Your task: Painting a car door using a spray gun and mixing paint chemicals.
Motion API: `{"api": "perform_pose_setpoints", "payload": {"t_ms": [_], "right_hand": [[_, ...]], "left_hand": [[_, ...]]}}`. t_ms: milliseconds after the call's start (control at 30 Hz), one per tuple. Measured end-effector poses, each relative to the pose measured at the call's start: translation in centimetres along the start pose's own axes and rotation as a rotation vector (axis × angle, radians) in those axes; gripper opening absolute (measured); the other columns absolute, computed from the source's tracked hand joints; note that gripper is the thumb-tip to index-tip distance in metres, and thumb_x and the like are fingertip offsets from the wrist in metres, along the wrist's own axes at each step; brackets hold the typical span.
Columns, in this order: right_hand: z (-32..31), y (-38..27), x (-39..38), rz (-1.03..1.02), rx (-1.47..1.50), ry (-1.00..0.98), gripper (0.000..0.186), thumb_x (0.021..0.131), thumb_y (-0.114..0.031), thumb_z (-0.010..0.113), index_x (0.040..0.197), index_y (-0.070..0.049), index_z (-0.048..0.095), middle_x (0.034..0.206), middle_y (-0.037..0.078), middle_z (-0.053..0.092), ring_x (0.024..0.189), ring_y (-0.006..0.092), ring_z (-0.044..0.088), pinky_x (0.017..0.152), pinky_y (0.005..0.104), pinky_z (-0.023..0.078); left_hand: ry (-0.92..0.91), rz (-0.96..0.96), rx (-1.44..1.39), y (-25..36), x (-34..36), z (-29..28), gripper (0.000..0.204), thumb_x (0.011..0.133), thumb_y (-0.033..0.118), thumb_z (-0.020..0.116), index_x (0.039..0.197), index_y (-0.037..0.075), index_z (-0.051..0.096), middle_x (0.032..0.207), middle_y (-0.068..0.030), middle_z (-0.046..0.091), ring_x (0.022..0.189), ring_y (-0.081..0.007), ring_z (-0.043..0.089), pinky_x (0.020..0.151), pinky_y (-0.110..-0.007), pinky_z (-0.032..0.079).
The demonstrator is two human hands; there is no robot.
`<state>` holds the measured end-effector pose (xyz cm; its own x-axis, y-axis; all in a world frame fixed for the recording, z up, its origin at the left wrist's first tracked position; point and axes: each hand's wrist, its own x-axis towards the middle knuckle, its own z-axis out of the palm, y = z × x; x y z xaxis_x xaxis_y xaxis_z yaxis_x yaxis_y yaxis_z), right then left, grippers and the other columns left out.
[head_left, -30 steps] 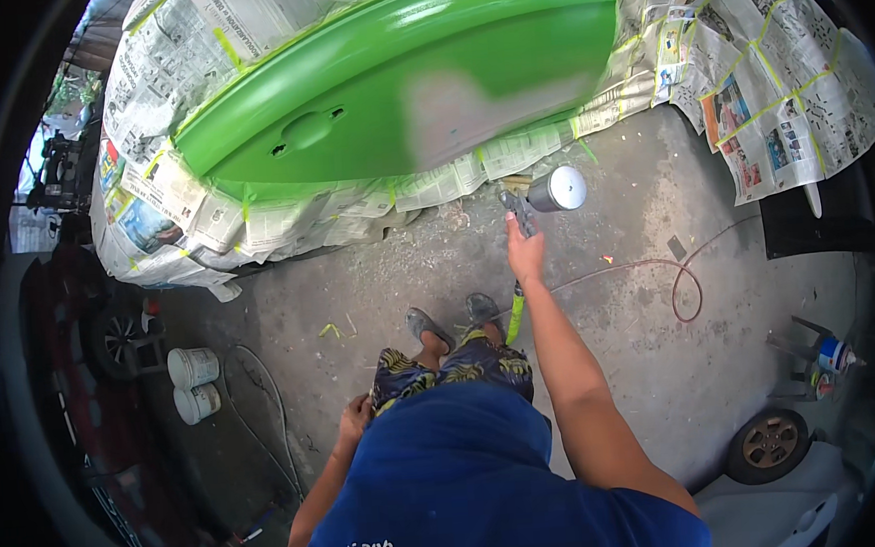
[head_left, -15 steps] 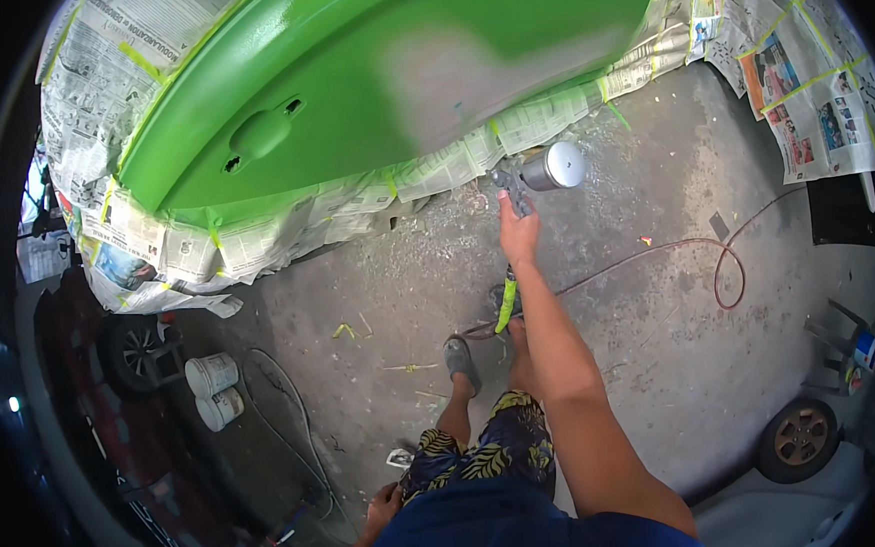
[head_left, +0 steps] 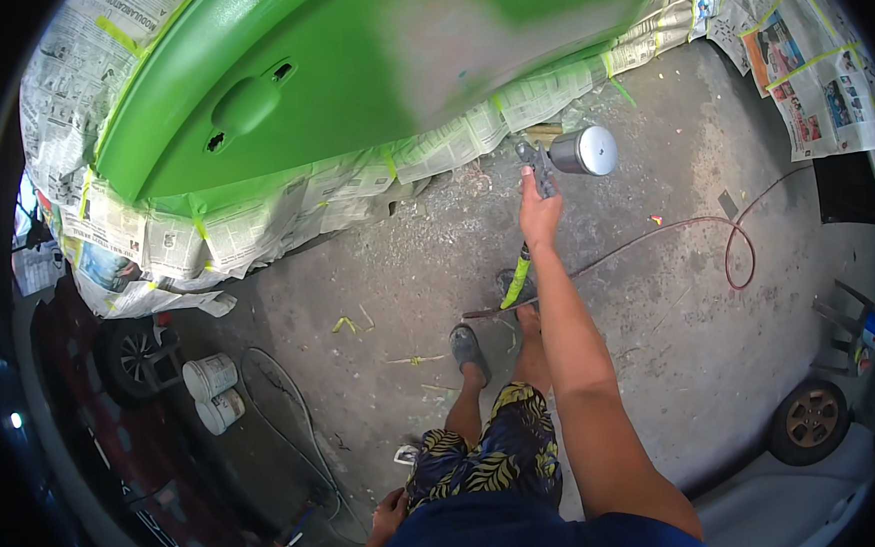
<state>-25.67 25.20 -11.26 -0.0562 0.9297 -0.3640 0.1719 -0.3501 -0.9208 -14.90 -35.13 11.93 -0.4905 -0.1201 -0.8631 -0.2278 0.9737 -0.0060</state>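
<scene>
Your right hand (head_left: 542, 214) is wrapped round the spray gun (head_left: 529, 154), cup (head_left: 586, 152) ahead and rightward. Your left hand (head_left: 388, 514): opening and hold cannot be told.

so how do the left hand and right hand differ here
The right hand grips the spray gun; no tool shows in the left hand.
The right hand is held out in front, near the green panel; the left hand is down beside the shorts.
Both hands are bare.
</scene>
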Motion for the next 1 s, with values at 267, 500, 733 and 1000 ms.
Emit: {"api": "perform_pose_setpoints", "payload": {"t_ms": [267,500,733,1000], "right_hand": [[0.6,1.3,-1.3,0.028,-0.022,-0.194,0.042,0.096,-0.036,0.069,0.103,0.005,0.065,0.077,0.007,0.065,0.07,0.0155,0.058,0.066,0.0337,0.048],[0.3,0.1,-1.6,-0.004,-0.058,-0.042,0.044,0.097,-0.037,0.068,0.102,0.006,0.065,0.08,0.011,0.068,0.072,0.0217,0.061,0.07,0.038,0.049],[1.1,-0.8,-4.3,0.038,-0.166,-0.189,0.051,0.095,-0.04,0.069,0.109,0.009,0.065,0.083,0.013,0.07,0.077,0.0206,0.064,0.072,0.0351,0.051],[1.5,-2.3,-5.1,0.008,-0.257,-0.338,0.056,0.094,-0.041,0.071,0.113,0.011,0.064,0.085,0.015,0.07,0.075,0.0229,0.063,0.073,0.0377,0.052]], "left_hand": [[-0.016,-0.006,-0.023,0.7,-0.1,-1.0,0.05,0.098,0.039,0.061,0.132,0.003,0.064,0.111,-0.0185,0.074,0.101,-0.0209,0.071,0.087,-0.033,0.054],[-0.008,-0.02,-0.033,1.6,-0.8,-0.9,0.048,0.097,0.037,0.06,0.131,0.003,0.064,0.114,-0.0207,0.073,0.106,-0.0276,0.071,0.092,-0.036,0.053],[-0.001,0.029,-0.028,2.2,-0.4,-0.4,0.047,0.097,0.037,0.06,0.13,0.003,0.064,0.112,-0.0214,0.073,0.106,-0.0274,0.072,0.091,-0.036,0.053],[0.027,0.068,-0.03,3.7,-0.4,0.4,0.045,0.097,0.037,0.059,0.128,0.005,0.066,0.107,-0.0209,0.074,0.101,-0.0274,0.073,0.087,-0.037,0.054]]}}
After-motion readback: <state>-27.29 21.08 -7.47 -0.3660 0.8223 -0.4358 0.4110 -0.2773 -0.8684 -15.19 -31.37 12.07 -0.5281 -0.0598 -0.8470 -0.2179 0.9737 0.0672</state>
